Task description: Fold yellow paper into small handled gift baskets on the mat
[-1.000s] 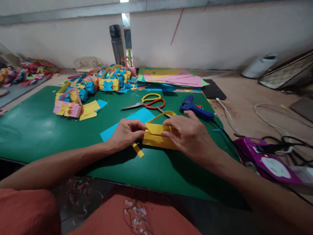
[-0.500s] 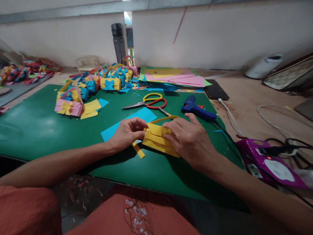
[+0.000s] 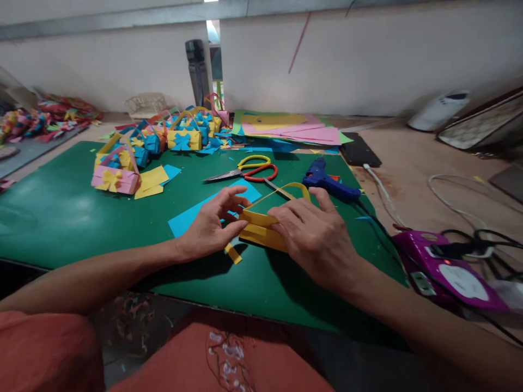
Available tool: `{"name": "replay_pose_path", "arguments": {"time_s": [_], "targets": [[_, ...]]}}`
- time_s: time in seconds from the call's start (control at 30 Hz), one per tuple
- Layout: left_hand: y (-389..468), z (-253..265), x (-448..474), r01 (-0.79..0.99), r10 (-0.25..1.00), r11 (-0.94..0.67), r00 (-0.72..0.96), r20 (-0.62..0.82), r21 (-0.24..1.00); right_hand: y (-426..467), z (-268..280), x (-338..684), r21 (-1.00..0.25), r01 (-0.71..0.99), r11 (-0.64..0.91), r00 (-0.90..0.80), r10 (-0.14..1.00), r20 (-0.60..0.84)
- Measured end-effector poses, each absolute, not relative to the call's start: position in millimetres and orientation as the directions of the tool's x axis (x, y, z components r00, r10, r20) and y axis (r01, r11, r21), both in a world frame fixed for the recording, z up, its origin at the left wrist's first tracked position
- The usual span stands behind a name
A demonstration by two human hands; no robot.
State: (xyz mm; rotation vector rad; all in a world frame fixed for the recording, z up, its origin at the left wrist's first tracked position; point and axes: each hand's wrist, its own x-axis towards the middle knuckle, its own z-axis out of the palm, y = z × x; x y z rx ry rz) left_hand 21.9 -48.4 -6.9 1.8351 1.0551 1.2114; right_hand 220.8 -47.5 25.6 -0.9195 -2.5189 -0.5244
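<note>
A small yellow paper handbag (image 3: 263,235) with a folded flap and a strip handle (image 3: 300,188) is over the green table mat. My right hand (image 3: 312,231) grips its right side, fingers over the flap. At its left end is my left hand (image 3: 214,223), its thumb and fingers apart; the thumb tip is at the bag's edge. Below the left thumb lies a short yellow paper strip (image 3: 233,253). Blue paper (image 3: 188,220) lies flat behind my left hand. Scissors with yellow and red handles (image 3: 260,178) rest beyond the bag.
A blue glue gun (image 3: 333,185) lies beyond my right hand, its cord running to a purple power strip (image 3: 453,272). Several finished paper handbags (image 3: 116,179) stand at the back left. Coloured sheets (image 3: 294,130) and a phone (image 3: 360,149) are at the back.
The bag has tilted more upright, and its handle now stands up in an arch. My left fingers have spread apart at the bag's left end. My right hand keeps its grip.
</note>
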Motion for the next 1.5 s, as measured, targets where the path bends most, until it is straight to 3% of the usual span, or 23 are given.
{"name": "replay_pose_path", "arguments": {"time_s": [0.1, 0.17, 0.27, 0.47, 0.7, 0.87, 1.07, 1.33, 1.4, 1.5], "targets": [[-51.0, -5.2, 18.9, 0.452, 0.740, -0.641, 0.146, 0.657, 0.621, -48.7, 25.1, 220.8, 0.228, 0.678, 0.698, -0.696, 0.511, 0.504], [-53.6, -3.2, 17.0, 0.542, 0.580, -0.738, 0.207, 0.788, 0.401, -50.4, 24.9, 220.8, 0.233, 0.681, 0.694, -0.693, 0.509, 0.510], [-57.5, -2.5, 16.1, 0.562, 0.452, -0.802, 0.351, 0.820, 0.202, -54.4, 25.2, 221.1, 0.231, 0.684, 0.691, -0.693, 0.519, 0.501], [-59.7, -2.4, 15.5, 0.570, 0.340, -0.821, 0.442, 0.830, 0.032, -63.7, 26.4, 222.8, 0.249, 0.693, 0.676, -0.687, 0.516, 0.512], [-60.1, -0.9, 14.7, 0.596, 0.371, -0.803, 0.520, 0.769, -0.015, -74.4, 24.5, 223.9, 0.309, 0.671, 0.675, -0.710, 0.463, 0.531], [-58.7, -11.2, 20.2, 0.512, 0.405, -0.854, 0.548, 0.732, 0.089, -75.9, 22.2, 225.4, 0.339, 0.659, 0.672, -0.714, 0.417, 0.562], [-59.5, -19.0, 22.9, 0.534, 0.479, -0.830, 0.536, 0.695, 0.160, -77.1, 21.0, 235.5, 0.303, 0.683, 0.665, -0.687, 0.445, 0.575], [-56.6, -22.6, 24.2, 0.496, 0.475, -0.846, 0.528, 0.704, 0.199, -77.7, 20.7, 252.1, 0.353, 0.578, 0.735, -0.726, 0.268, 0.633], [-54.8, -22.9, 23.7, 0.495, 0.498, -0.837, 0.514, 0.698, 0.233, -76.2, 22.8, 256.2, 0.315, 0.606, 0.730, -0.683, 0.275, 0.676], [-53.1, -21.8, 21.8, 0.513, 0.520, -0.821, 0.490, 0.699, 0.251, -72.5, 25.9, 264.5, 0.129, 0.691, 0.712, -0.524, 0.368, 0.768]]}}
